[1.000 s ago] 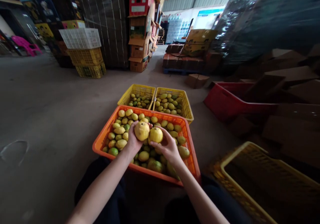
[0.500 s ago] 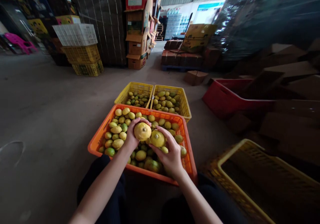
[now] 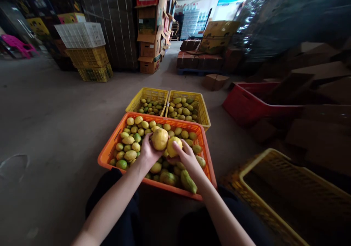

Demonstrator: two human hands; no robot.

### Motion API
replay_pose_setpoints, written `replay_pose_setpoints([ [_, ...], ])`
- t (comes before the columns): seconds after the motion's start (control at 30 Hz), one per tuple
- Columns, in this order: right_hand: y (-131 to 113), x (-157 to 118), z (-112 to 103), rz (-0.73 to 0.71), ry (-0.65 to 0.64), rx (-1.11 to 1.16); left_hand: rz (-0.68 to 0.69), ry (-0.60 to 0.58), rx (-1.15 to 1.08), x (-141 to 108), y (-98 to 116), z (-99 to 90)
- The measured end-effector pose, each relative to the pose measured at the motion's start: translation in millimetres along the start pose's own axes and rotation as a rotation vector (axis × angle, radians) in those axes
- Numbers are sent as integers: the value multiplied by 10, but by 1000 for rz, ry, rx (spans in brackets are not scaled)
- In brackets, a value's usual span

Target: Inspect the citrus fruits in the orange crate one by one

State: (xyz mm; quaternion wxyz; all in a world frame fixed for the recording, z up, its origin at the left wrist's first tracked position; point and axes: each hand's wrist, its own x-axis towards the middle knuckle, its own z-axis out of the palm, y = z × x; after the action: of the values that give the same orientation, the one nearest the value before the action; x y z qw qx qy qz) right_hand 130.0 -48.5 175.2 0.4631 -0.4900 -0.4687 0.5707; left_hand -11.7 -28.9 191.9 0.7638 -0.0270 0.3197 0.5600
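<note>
Change: the larger yellow fruit [image 3: 159, 139] and the smaller yellow fruit [image 3: 173, 147] have turned, stem ends no longer facing me; I read that as handling still under way, neither set down. My left hand [image 3: 148, 151] cups the larger, my right hand [image 3: 189, 157] grips the smaller, thumb across it. Both sit above the fruit-filled orange crate [image 3: 104, 160]. Rounded, mostly even yellow skins.

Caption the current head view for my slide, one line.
Left hand and right hand each hold a yellow fruit over an orange crate of fruit, two yellow crates beyond it.
</note>
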Motion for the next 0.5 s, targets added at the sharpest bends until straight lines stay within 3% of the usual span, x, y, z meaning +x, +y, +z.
replay_pose_setpoints([
  [0.07,3,33,18,150,3,95,-48,40,0,10,-40,-21],
  [0.17,-12,59,44,266,17,166,-53,119,-13,27,-78,-52],
  [0.5,62,137,44,367,-15,339,-61,151,-85,17,-33,-66],
])
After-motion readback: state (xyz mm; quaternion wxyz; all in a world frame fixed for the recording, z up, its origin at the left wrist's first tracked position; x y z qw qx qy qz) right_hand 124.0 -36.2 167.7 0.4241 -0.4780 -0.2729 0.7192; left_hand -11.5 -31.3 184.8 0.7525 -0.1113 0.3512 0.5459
